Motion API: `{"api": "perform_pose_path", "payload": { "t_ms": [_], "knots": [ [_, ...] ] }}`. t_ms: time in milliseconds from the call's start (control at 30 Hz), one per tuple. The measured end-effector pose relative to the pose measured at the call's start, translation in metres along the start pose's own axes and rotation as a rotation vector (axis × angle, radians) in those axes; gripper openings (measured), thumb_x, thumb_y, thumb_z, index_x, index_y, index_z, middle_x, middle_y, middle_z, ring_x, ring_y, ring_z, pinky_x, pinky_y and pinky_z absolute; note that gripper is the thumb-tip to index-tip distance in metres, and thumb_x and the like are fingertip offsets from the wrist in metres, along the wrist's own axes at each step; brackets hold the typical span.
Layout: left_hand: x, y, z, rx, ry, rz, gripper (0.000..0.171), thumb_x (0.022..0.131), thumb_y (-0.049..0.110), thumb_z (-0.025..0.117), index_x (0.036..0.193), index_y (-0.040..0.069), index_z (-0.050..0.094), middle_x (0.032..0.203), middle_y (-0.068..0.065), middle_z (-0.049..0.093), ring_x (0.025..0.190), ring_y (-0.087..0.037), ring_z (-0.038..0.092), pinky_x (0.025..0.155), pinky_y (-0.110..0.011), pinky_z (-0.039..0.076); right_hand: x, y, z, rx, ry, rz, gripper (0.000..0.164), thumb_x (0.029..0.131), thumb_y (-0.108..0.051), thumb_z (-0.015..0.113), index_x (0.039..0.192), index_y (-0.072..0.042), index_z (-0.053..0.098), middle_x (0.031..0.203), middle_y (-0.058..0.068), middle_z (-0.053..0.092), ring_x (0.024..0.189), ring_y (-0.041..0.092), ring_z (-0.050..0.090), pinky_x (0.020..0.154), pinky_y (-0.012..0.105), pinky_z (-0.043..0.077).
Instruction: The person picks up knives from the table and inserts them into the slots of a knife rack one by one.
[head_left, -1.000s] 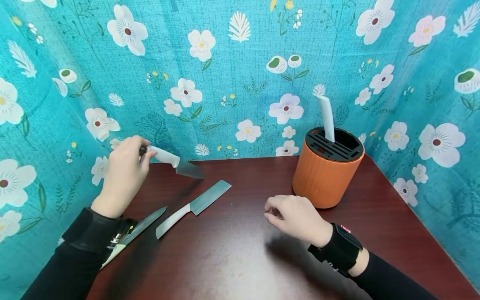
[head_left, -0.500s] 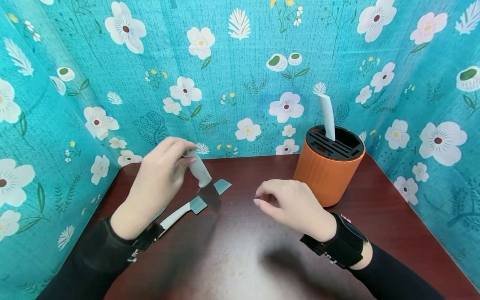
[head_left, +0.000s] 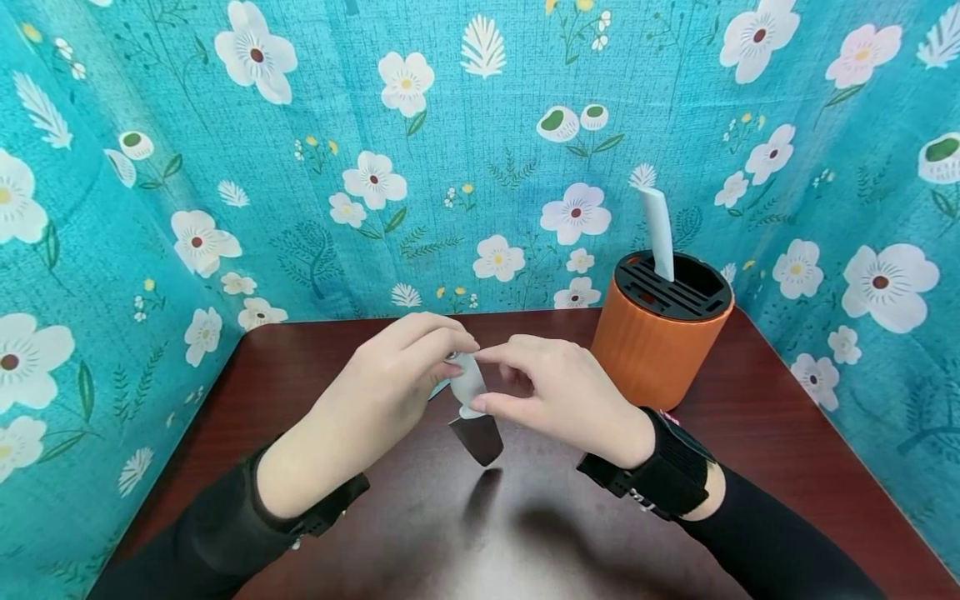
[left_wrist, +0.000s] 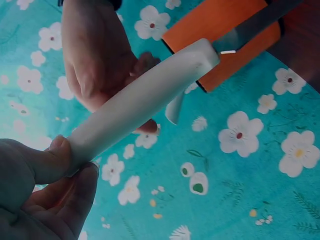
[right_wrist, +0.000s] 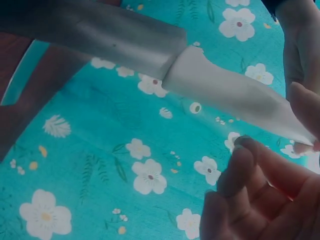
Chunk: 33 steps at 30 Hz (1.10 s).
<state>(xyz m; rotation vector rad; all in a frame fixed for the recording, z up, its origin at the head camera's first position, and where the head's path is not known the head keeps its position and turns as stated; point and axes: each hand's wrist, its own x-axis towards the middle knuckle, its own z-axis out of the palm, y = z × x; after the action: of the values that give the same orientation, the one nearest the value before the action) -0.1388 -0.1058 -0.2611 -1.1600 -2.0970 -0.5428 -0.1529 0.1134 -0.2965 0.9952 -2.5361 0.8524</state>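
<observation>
My left hand (head_left: 390, 375) pinches the butt of a white-handled kitchen knife (head_left: 468, 385) between thumb and fingers. The knife's broad dark blade points down above the table. Beside the handle is my right hand (head_left: 562, 387), fingers bent and loose. In the right wrist view its fingers (right_wrist: 240, 165) lie apart from the knife handle (right_wrist: 230, 97). The left wrist view has the handle (left_wrist: 145, 102) crossing in front of the right hand (left_wrist: 100, 55). A sliver of another blade (head_left: 439, 387) shows behind the left hand; most of that knife is hidden.
An orange knife block (head_left: 656, 346) with a black slotted top stands at the back right. One white knife handle (head_left: 657, 233) sticks up from it. A turquoise floral cloth (head_left: 480, 167) hangs behind the dark red-brown table (head_left: 300, 358).
My left hand has carried the knife rightward from the left side, turning its blade downward. My right hand has moved slightly up and left to meet the handle. The knives lying at left became covered.
</observation>
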Motion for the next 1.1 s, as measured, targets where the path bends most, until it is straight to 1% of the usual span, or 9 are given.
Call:
{"api": "perform_pose_path", "payload": {
  "t_ms": [100,200,367,500,600,667,767,933,1100],
  "knots": [
    [0.003,0.006,-0.001,-0.006,0.018,0.028,0.038,0.072,-0.014,0.081,0.103,0.006,0.069,0.102,-0.006,0.070,0.098,-0.019,0.067,0.082,-0.029,0.060,0.003,-0.003,-0.001,0.044,0.030,-0.044,0.020,0.087,-0.037,0.079,0.095,-0.023,0.069,0.075,-0.010,0.052,0.065,0.001,0.046,0.056,0.020,0.036],
    [0.005,0.009,0.000,-0.018,0.039,0.049,0.038,0.072,-0.014,0.081,0.103,0.005,0.070,0.102,-0.006,0.070,0.097,-0.019,0.067,0.081,-0.029,0.060,0.005,-0.004,-0.001,0.118,0.026,-0.069,0.018,0.088,-0.032,0.079,0.084,-0.023,0.064,0.071,-0.011,0.050,0.062,-0.001,0.043,0.056,0.020,0.036],
    [0.005,0.012,0.000,-0.021,0.074,0.067,0.039,0.071,-0.016,0.081,0.103,0.004,0.071,0.102,-0.007,0.071,0.096,-0.019,0.067,0.080,-0.027,0.059,0.007,-0.006,-0.004,0.244,-0.009,-0.082,0.013,0.089,-0.024,0.077,0.085,-0.022,0.065,0.068,-0.012,0.051,0.060,-0.001,0.045,0.055,0.019,0.039],
    [0.004,0.011,-0.002,-0.048,0.092,0.053,0.032,0.077,-0.010,0.079,0.106,0.003,0.073,0.107,-0.009,0.072,0.100,-0.022,0.068,0.084,-0.031,0.059,0.008,-0.008,-0.006,0.240,0.006,-0.090,0.013,0.089,-0.023,0.078,0.085,-0.021,0.065,0.066,-0.012,0.050,0.058,0.000,0.044,0.054,0.019,0.038],
    [0.002,0.008,-0.004,-0.060,0.101,0.027,0.033,0.083,-0.002,0.078,0.115,0.003,0.072,0.116,-0.011,0.072,0.108,-0.025,0.068,0.091,-0.034,0.058,0.009,-0.008,-0.009,0.218,0.029,-0.097,0.018,0.089,-0.023,0.077,0.080,-0.019,0.062,0.064,-0.011,0.048,0.057,0.002,0.044,0.053,0.020,0.036],
    [-0.002,0.005,-0.006,-0.051,0.098,-0.002,0.035,0.090,0.006,0.075,0.124,0.004,0.068,0.124,-0.012,0.069,0.116,-0.025,0.066,0.098,-0.033,0.055,0.010,-0.008,-0.012,0.203,0.043,-0.093,0.022,0.089,-0.023,0.077,0.077,-0.019,0.059,0.064,-0.011,0.048,0.058,0.004,0.045,0.054,0.020,0.036],
    [-0.010,-0.002,-0.009,-0.026,0.109,-0.063,0.047,0.090,0.009,0.075,0.134,0.003,0.061,0.130,-0.014,0.065,0.120,-0.026,0.063,0.103,-0.031,0.052,0.011,-0.005,-0.020,0.177,0.058,-0.066,0.023,0.090,-0.023,0.076,0.075,-0.019,0.059,0.064,-0.010,0.049,0.060,0.005,0.045,0.055,0.021,0.037],
    [-0.034,-0.015,-0.010,0.019,0.093,-0.238,0.058,0.083,0.002,0.079,0.136,0.004,0.058,0.125,-0.011,0.066,0.107,-0.022,0.065,0.090,-0.034,0.055,0.015,0.003,-0.041,0.141,0.100,0.001,0.020,0.089,-0.021,0.077,0.075,-0.018,0.063,0.064,-0.008,0.054,0.060,0.006,0.051,0.056,0.023,0.042],
    [-0.066,-0.030,-0.006,0.062,-0.005,-0.412,0.044,0.085,0.005,0.078,0.127,0.007,0.065,0.118,-0.006,0.069,0.100,-0.020,0.066,0.083,-0.040,0.057,0.023,0.014,-0.072,0.070,0.243,0.034,0.010,0.088,-0.019,0.079,0.083,-0.013,0.072,0.066,-0.003,0.062,0.062,0.006,0.056,0.057,0.022,0.043]
  ]
}}
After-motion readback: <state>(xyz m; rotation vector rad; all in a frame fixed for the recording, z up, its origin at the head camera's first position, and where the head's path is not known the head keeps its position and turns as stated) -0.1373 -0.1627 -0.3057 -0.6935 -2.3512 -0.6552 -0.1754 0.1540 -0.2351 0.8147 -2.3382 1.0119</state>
